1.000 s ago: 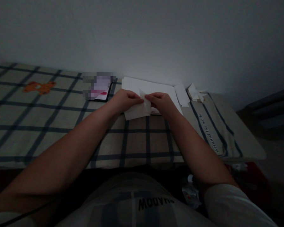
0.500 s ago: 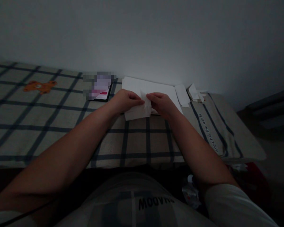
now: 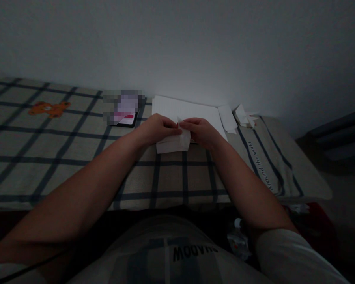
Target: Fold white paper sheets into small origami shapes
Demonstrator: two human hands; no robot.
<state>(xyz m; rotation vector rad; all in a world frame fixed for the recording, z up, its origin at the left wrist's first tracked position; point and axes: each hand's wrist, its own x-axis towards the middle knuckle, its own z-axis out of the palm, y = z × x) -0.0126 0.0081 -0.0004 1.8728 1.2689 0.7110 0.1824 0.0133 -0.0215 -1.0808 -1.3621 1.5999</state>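
White folded paper [image 3: 173,142] lying at mid-scene on a checked cloth [image 3: 77,157], being pinched from both sides. Left hand [image 3: 155,128] closing thumb and fingertips on the paper's upper left edge, right hand [image 3: 202,132] closing on its upper right part, fingertips of both nearly meeting over a small raised corner of the paper. Near edge of the paper resting flat against the cloth, just short of a dark grid line. Both forearms reaching in from the near side, bare, converging toward the middle.

Lying just beyond the hands, touching the far wall: a larger sheet of white paper [image 3: 189,108], partly covered by the hands. Sitting to its right, near the wall, a smaller white slip [image 3: 227,117] and a little heap of white scraps [image 3: 244,115] (shapes too small and dim to make out). Resting to the left of the hands, well apart from the folded paper, a dark-edged phone [image 3: 124,112] with a blurred, pinkish screen.

Showing far left on the cloth, an orange bear print [image 3: 49,108]. Running along the cloth's right side, a dark stripe with a line of lettering [image 3: 262,163]. Lighting very dim throughout; plain pale wall [image 3: 177,47] filling the upper half.
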